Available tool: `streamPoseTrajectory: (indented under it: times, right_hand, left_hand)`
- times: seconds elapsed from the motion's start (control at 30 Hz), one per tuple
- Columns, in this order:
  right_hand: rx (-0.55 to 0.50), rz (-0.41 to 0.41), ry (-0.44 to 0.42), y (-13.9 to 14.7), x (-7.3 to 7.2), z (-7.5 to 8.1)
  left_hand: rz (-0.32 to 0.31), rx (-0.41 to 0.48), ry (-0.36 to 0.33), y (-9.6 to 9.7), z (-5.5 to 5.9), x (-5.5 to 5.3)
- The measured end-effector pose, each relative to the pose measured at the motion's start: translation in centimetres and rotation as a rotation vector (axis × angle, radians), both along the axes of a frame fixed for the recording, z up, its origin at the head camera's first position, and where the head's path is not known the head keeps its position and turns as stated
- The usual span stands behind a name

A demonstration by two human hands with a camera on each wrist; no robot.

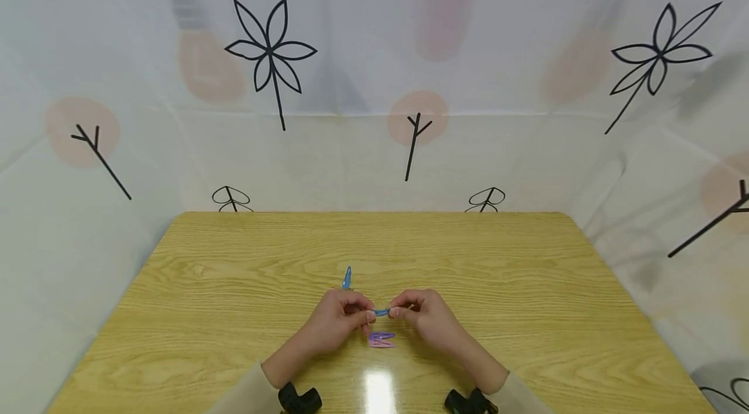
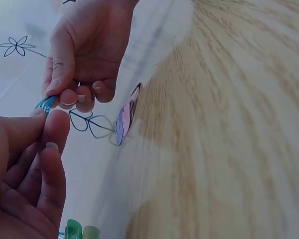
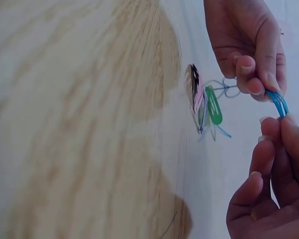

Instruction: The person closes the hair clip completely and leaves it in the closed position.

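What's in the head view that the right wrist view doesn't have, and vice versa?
Only head: the beige sleeves, the dark wrist devices, and the petalled flower drawings on the backdrop.

Only right wrist: a slotted green clip.

Both: the left hand and right hand pinching a blue clip between them, the purple clip and pink clip, the wood-grain table, and part of the pale backdrop.
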State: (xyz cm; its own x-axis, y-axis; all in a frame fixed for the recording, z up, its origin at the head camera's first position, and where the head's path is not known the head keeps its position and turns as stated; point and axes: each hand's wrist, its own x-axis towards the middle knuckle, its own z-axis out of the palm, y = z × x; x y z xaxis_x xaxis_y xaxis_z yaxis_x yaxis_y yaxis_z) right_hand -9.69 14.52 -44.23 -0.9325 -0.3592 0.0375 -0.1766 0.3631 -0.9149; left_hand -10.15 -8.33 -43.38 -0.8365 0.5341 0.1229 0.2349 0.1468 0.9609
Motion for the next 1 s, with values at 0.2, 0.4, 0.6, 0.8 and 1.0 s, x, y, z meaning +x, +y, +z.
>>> streamPoseTrajectory:
  times: [0.2,0.4,0.6,0.8,1.0]
  right_hand:
    - [0.013,-0.012,-0.001,-0.1,-0.1,0.0]
    - [0.059,-0.008,-0.035,-0.1,-0.1,-0.3]
    - [0.068,0.009,-0.075,0.1,-0.2,-0.4]
    - [0.086,0.030,-0.089,0.1,-0.4,-0.2]
    - [0.130,0.076,-0.093,0.3,-0.6,-0.2]
  left_hand:
    - [0.000,0.009,-0.001,0.0,0.6,0.3]
    - [-0.002,-0.034,-0.016,-0.1,-1.9,-0.6]
    - [-0.004,-0.052,-0.033,-0.3,-2.8,-1.0]
    - [-0.012,-0.082,-0.026,-0.5,-2.9,-1.1]
    - [0.008,-0.134,-0.007,-0.6,-3.0,-1.1]
